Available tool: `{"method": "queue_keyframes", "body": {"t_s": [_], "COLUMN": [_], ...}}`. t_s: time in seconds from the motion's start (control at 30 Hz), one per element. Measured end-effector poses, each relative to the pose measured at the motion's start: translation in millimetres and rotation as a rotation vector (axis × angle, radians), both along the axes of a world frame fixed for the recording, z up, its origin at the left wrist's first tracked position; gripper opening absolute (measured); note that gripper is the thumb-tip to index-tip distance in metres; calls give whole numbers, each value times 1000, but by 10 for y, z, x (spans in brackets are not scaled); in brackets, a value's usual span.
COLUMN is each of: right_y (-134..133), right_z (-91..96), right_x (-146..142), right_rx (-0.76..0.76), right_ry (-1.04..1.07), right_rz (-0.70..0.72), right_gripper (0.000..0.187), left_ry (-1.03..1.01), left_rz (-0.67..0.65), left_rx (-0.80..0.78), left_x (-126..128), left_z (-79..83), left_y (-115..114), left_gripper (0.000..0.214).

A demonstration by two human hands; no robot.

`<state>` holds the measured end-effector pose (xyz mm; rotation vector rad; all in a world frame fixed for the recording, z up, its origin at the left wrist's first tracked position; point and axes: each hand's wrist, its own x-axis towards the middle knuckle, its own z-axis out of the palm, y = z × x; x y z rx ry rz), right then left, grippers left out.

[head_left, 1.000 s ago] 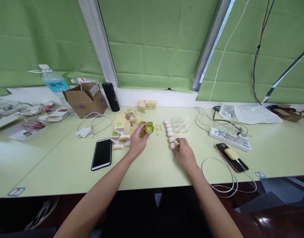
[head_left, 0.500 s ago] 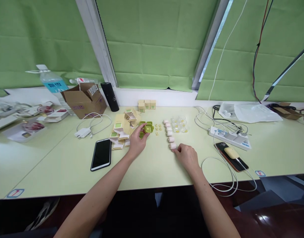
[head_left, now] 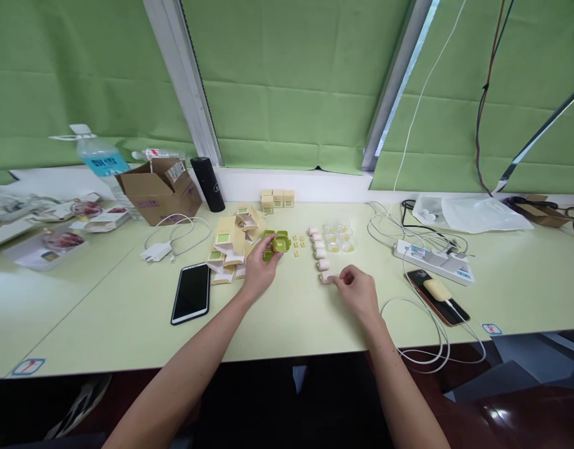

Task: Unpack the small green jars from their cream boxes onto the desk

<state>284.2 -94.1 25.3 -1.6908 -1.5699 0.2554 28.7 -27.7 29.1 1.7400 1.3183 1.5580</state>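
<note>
My left hand point(head_left: 261, 265) is closed around the edge of a small olive-green square cup point(head_left: 282, 242). More green cups point(head_left: 268, 255) lie partly hidden behind its fingers. To their right are several tiny yellow pieces point(head_left: 296, 245). A row of short pale pink cylinders point(head_left: 320, 254) runs down the table. My right hand point(head_left: 358, 290) has its fingers curled, with the fingertips on the right end of the nearest pale pink cylinder point(head_left: 325, 277). Beyond the row stand clear cups with yellow marks point(head_left: 339, 237).
Cream cartons point(head_left: 229, 240) are piled left of my left hand, with small boxes point(head_left: 278, 198) at the wall. A phone point(head_left: 191, 293) lies at left, near a charger point(head_left: 156, 251). On the right are a power strip point(head_left: 434, 262), looped cables and another phone point(head_left: 439, 298).
My right hand has shifted slightly up and to the right, its fingertips now on the end of the nearest cylinder. My left hand stays still with the green cup.
</note>
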Motion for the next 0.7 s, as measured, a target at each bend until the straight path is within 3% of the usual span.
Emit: {"method": "queue_keyframes", "body": {"t_s": [0.1, 0.17, 0.27, 0.4, 0.57, 0.7], "right_y": [16, 63, 215, 522, 804, 823], "right_z": [158, 280, 433, 499, 350, 214], "right_x": [-120, -263, -519, -791, -898, -879], "right_rx": [353, 481, 524, 486, 480, 480], "right_ry": [134, 136, 28, -166, -125, -4], "right_rz": [-20, 80, 307, 532, 717, 720], "right_gripper": [27, 20, 11, 52, 51, 53], "left_ry": [-8, -3, 3, -5, 3, 30], "left_rz": [-22, -34, -29, -18, -24, -65], "left_rx": [0, 23, 96, 163, 201, 215], "left_x": [-1, -1, -3, -17, -46, -40], "left_z": [-20, -22, -14, -5, 9, 28], "left_y": [3, -1, -6, 6, 25, -5], "left_gripper": [45, 44, 43, 43, 43, 41]}}
